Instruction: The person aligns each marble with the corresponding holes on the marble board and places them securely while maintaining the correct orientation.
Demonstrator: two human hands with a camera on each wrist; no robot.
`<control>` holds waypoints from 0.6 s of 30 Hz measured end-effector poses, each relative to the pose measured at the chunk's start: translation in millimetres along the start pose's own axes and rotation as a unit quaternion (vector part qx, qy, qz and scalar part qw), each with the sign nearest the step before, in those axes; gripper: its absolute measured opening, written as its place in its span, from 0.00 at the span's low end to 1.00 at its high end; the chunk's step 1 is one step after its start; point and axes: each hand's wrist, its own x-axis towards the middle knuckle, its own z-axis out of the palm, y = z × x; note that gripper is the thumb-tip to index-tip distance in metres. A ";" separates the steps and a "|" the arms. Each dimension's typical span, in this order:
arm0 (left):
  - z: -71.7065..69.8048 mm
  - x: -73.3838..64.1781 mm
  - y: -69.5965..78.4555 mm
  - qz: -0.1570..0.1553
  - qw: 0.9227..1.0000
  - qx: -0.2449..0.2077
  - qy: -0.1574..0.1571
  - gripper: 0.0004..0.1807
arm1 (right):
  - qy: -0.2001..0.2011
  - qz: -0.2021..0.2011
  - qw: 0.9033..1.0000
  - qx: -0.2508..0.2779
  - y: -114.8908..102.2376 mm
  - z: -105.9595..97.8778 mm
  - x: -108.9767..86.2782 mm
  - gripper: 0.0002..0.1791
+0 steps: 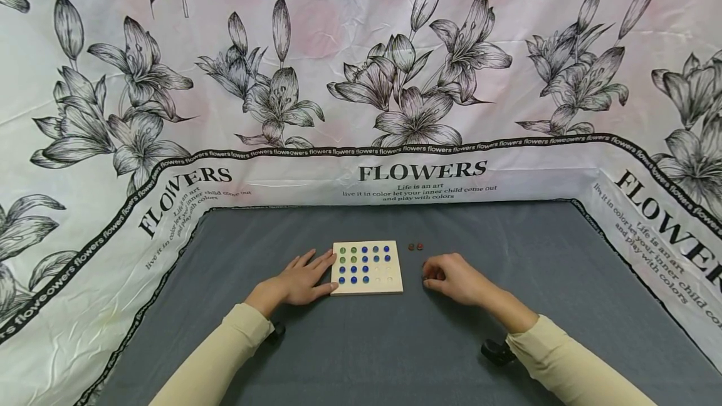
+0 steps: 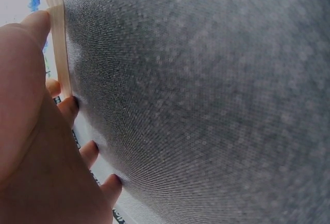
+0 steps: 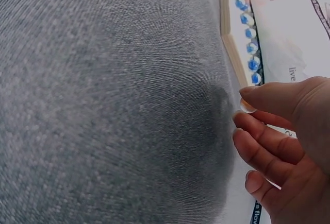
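Note:
A pale wooden board (image 1: 395,281) with rows of round hollows lies on the grey cloth. Green marbles (image 1: 348,255) sit at its far left, blue marbles (image 1: 353,270) in most other hollows; a few hollows at the near right hold none. Fingers spread, my left hand (image 1: 301,279) rests against the board's left edge, also seen in the left wrist view. To the right of the board, my right hand (image 1: 455,277) pinches a clear marble with orange in it (image 3: 248,106) between thumb and forefinger. The marble is hidden in the head view.
Two reddish-brown marbles (image 1: 415,247) lie on the cloth (image 1: 361,349) beyond the board's right side. A white flower-printed cloth (image 1: 304,180) with lettering surrounds the grey area at the back and sides.

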 end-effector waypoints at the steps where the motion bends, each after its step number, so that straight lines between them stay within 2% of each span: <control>1: 0.4 0.8 -0.7 -0.001 1.000 0.001 -0.002 0.43 | 0.001 -0.001 1.000 0.000 -0.3 -0.4 0.4 0.02; 18: -2.8 -3.2 4.7 -0.009 1.000 -0.001 -0.003 0.42 | 0.034 -0.011 0.999 0.006 -15.4 0.1 10.8 0.04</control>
